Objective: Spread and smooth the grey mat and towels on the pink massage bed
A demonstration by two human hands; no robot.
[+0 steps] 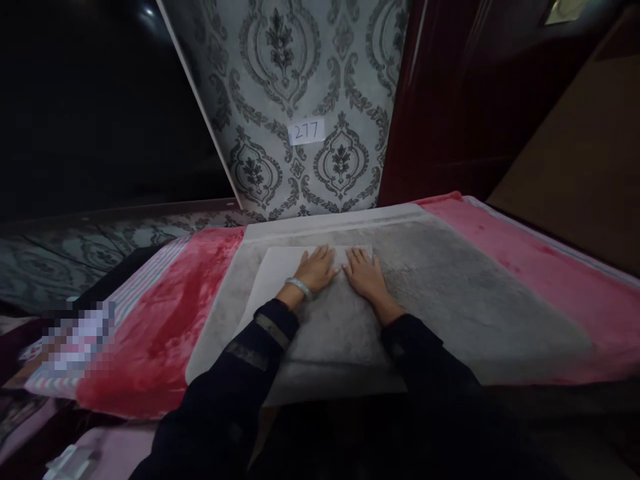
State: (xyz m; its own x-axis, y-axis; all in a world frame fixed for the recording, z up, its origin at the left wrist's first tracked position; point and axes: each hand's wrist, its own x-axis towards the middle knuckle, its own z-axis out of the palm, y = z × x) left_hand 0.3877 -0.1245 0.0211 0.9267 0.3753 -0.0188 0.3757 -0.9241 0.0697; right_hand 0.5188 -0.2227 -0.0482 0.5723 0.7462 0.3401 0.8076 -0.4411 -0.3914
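Observation:
My left hand [316, 268], with a pale bangle [299, 287] at its wrist, lies flat on the upper part of a folded grey plush cloth [333, 327]. Beside it, my right hand [364, 273] rests palm down near the same cloth's far right corner. Both hands have their fingers stretched out and grip nothing. The folded cloth lies on a larger grey plush cloth [450, 287], which is spread wide to the right. My dark sleeves cover part of both cloths.
A red and pink blanket [170, 307] with a striped edge lies beneath the grey cloths. Behind are a patterned wall [280, 73] with a paper label "277" [307, 131], a large dark screen [100, 107] at left, and a dark red glossy panel [450, 100] at right.

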